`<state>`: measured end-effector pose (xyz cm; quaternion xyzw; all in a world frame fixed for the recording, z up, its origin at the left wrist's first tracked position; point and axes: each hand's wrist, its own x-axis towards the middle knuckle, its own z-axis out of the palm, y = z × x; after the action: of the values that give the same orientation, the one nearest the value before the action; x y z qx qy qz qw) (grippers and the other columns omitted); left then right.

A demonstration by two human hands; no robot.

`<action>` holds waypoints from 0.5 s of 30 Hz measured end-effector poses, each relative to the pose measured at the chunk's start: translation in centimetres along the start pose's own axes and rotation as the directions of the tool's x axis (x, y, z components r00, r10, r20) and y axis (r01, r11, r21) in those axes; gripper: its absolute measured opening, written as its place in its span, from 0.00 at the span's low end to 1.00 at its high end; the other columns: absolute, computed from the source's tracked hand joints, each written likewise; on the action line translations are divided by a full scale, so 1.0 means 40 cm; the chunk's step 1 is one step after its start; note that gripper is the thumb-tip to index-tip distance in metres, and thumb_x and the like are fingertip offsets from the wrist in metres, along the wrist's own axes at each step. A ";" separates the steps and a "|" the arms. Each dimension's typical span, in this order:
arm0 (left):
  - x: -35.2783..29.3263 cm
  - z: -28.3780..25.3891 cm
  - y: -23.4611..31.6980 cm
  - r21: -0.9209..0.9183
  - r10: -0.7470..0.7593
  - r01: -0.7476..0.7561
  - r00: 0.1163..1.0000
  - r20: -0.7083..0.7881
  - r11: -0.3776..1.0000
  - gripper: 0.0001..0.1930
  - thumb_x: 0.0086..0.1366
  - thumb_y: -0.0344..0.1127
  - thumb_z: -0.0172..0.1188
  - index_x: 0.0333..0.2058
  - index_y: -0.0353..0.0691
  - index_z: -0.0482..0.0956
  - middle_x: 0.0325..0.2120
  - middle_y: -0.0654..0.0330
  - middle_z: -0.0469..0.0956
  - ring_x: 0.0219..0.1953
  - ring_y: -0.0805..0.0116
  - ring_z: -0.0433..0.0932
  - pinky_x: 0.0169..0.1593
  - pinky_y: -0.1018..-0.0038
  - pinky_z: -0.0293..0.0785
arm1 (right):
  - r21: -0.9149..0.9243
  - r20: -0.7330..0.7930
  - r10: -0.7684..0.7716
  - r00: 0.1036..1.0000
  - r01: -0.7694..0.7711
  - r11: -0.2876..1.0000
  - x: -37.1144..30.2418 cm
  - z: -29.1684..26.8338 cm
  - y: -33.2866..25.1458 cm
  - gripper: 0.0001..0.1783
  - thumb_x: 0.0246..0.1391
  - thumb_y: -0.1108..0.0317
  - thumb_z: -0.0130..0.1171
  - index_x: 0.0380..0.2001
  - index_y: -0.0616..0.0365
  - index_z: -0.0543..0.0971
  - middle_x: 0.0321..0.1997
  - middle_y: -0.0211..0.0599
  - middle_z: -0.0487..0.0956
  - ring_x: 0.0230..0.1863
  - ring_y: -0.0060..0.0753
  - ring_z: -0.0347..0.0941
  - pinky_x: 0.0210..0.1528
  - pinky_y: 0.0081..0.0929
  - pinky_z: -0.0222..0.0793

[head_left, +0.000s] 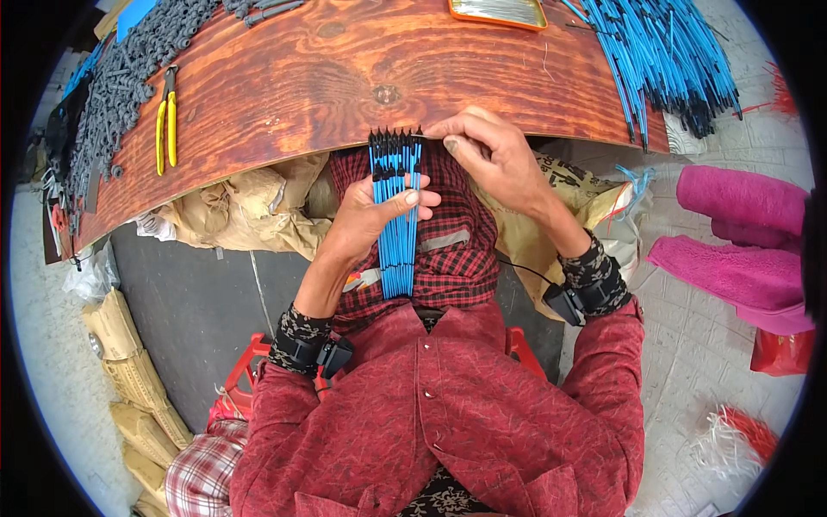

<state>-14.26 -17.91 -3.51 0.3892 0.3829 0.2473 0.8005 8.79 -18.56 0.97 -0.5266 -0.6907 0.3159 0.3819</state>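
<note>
My left hand [379,211] is closed around a fanned bundle of thin blue rods [397,241] with black pointed tips. The bundle stands upright over my lap, its tips reaching the near edge of the wooden table. At the tips' right side, my right hand [495,155] pinches a thin, silvery, wire-like piece [419,134] between thumb and forefinger. Its far end meets the black tips, and I cannot tell whether it goes into one.
On the wooden table [284,95] lie yellow-handled pliers [167,121], a heap of grey plastic parts [129,82], an orange-rimmed tray [500,10] of thin silvery pieces and a pile of blue rods [659,52]. Pink towels [732,233] are at the right.
</note>
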 end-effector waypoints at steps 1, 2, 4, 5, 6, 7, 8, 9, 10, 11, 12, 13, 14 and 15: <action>0.000 -0.002 0.000 -0.003 -0.002 0.002 1.000 -0.001 1.000 0.20 0.68 0.37 0.67 0.55 0.34 0.78 0.42 0.50 0.86 0.41 0.66 0.86 0.43 0.70 0.85 | -0.025 -0.026 -0.031 0.999 0.031 0.999 -0.003 0.006 -0.003 0.11 0.60 0.75 0.58 0.44 0.55 0.85 0.27 0.31 0.70 0.26 0.26 0.66 0.31 0.28 0.64; -0.001 0.000 0.001 -0.002 -0.001 0.001 1.000 0.001 1.000 0.20 0.68 0.37 0.67 0.55 0.34 0.78 0.42 0.50 0.86 0.41 0.66 0.86 0.43 0.70 0.85 | -0.051 -0.050 -0.061 0.997 0.058 0.997 -0.009 0.008 -0.003 0.11 0.60 0.75 0.59 0.44 0.55 0.85 0.26 0.31 0.69 0.26 0.27 0.66 0.31 0.29 0.64; -0.004 0.000 0.007 -0.001 -0.023 0.023 1.000 0.012 1.000 0.18 0.70 0.32 0.63 0.56 0.33 0.77 0.43 0.50 0.86 0.43 0.66 0.85 0.47 0.71 0.84 | -0.061 -0.054 -0.074 0.996 0.070 0.996 -0.017 0.012 0.004 0.13 0.59 0.75 0.59 0.46 0.53 0.85 0.25 0.31 0.68 0.26 0.27 0.66 0.30 0.29 0.64; -0.004 0.001 0.007 0.001 -0.022 0.022 1.000 0.012 1.000 0.18 0.70 0.32 0.63 0.56 0.33 0.77 0.43 0.50 0.86 0.43 0.66 0.85 0.47 0.71 0.84 | -0.064 -0.066 -0.110 0.992 0.106 0.992 -0.020 0.014 0.006 0.13 0.59 0.75 0.59 0.46 0.53 0.85 0.25 0.31 0.68 0.26 0.27 0.66 0.31 0.29 0.64; -0.004 0.002 0.006 0.012 -0.021 0.021 1.000 0.011 1.000 0.18 0.70 0.32 0.63 0.56 0.33 0.77 0.43 0.50 0.86 0.43 0.66 0.85 0.47 0.71 0.84 | -0.067 -0.078 -0.147 0.986 0.142 0.988 -0.023 0.016 0.009 0.14 0.59 0.76 0.59 0.47 0.52 0.86 0.26 0.31 0.68 0.27 0.27 0.67 0.31 0.29 0.64; -0.004 0.003 0.005 0.022 -0.021 0.021 1.000 0.009 1.000 0.18 0.70 0.32 0.63 0.56 0.33 0.77 0.43 0.50 0.86 0.43 0.65 0.85 0.47 0.71 0.84 | -0.067 -0.078 -0.147 0.986 0.142 0.988 -0.025 0.017 0.012 0.14 0.59 0.76 0.59 0.47 0.52 0.86 0.26 0.31 0.68 0.27 0.27 0.67 0.31 0.29 0.64; -0.005 0.002 0.004 0.021 -0.022 0.022 1.000 0.009 1.000 0.18 0.70 0.32 0.63 0.56 0.33 0.77 0.43 0.50 0.86 0.43 0.65 0.85 0.47 0.71 0.84 | -0.078 -0.081 -0.147 0.986 0.141 0.987 -0.027 0.020 0.013 0.15 0.59 0.76 0.59 0.47 0.51 0.86 0.26 0.31 0.68 0.27 0.28 0.67 0.31 0.29 0.65; -0.006 0.001 0.004 0.020 -0.018 0.017 1.000 0.009 1.000 0.18 0.71 0.33 0.63 0.56 0.34 0.77 0.43 0.50 0.86 0.43 0.65 0.85 0.47 0.71 0.84 | -0.088 -0.084 -0.146 0.986 0.139 0.986 -0.029 0.023 0.014 0.15 0.59 0.77 0.59 0.47 0.51 0.86 0.26 0.31 0.68 0.27 0.28 0.67 0.31 0.29 0.65; -0.007 0.001 0.004 0.020 -0.014 0.014 1.000 0.009 1.000 0.18 0.71 0.33 0.62 0.56 0.34 0.77 0.43 0.50 0.86 0.43 0.65 0.85 0.47 0.70 0.84 | -0.087 -0.083 -0.145 0.986 0.137 0.987 -0.029 0.026 0.012 0.15 0.59 0.77 0.59 0.47 0.51 0.86 0.26 0.31 0.68 0.27 0.28 0.67 0.31 0.29 0.65; -0.007 0.002 0.006 0.018 -0.017 0.017 1.000 0.011 1.000 0.18 0.71 0.33 0.62 0.56 0.34 0.77 0.43 0.50 0.86 0.43 0.65 0.85 0.47 0.70 0.84 | -0.077 -0.090 -0.137 0.986 0.130 0.988 -0.027 0.027 0.010 0.15 0.59 0.78 0.59 0.47 0.53 0.86 0.26 0.30 0.67 0.28 0.26 0.66 0.31 0.27 0.63; -0.007 0.003 0.009 0.018 -0.019 0.019 1.000 0.013 1.000 0.18 0.71 0.33 0.62 0.56 0.34 0.77 0.43 0.50 0.86 0.43 0.65 0.85 0.48 0.70 0.84 | -0.067 -0.097 -0.129 0.987 0.123 0.990 -0.027 0.029 0.009 0.16 0.59 0.80 0.58 0.47 0.55 0.86 0.26 0.29 0.66 0.28 0.25 0.64 0.32 0.26 0.62; -0.007 0.004 0.010 0.018 -0.021 0.021 1.000 0.016 1.000 0.18 0.71 0.33 0.62 0.56 0.34 0.77 0.43 0.50 0.86 0.43 0.65 0.85 0.48 0.70 0.84 | -0.067 -0.096 -0.126 0.987 0.120 0.991 -0.030 0.032 0.010 0.16 0.59 0.80 0.58 0.47 0.55 0.86 0.26 0.29 0.66 0.28 0.25 0.64 0.32 0.26 0.62; -0.005 0.002 0.009 0.018 -0.022 0.021 1.000 0.015 1.000 0.18 0.71 0.33 0.62 0.56 0.34 0.77 0.43 0.50 0.86 0.43 0.65 0.85 0.48 0.70 0.84 | -0.059 -0.097 -0.128 0.987 0.122 0.991 -0.029 0.035 0.009 0.16 0.60 0.80 0.58 0.47 0.55 0.86 0.26 0.29 0.66 0.28 0.25 0.64 0.32 0.26 0.62; -0.004 0.000 0.007 0.020 -0.017 0.017 1.000 0.016 1.000 0.18 0.71 0.33 0.63 0.56 0.34 0.77 0.43 0.50 0.86 0.43 0.65 0.85 0.48 0.70 0.84 | -0.051 -0.098 -0.129 0.987 0.125 0.991 -0.028 0.038 0.009 0.16 0.60 0.80 0.58 0.47 0.55 0.86 0.26 0.29 0.65 0.28 0.25 0.64 0.32 0.26 0.62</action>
<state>-14.38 -17.87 -3.22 0.3956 0.3822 0.2336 0.8017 7.86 -19.62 -0.33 -0.5053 -0.7097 0.2483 0.4236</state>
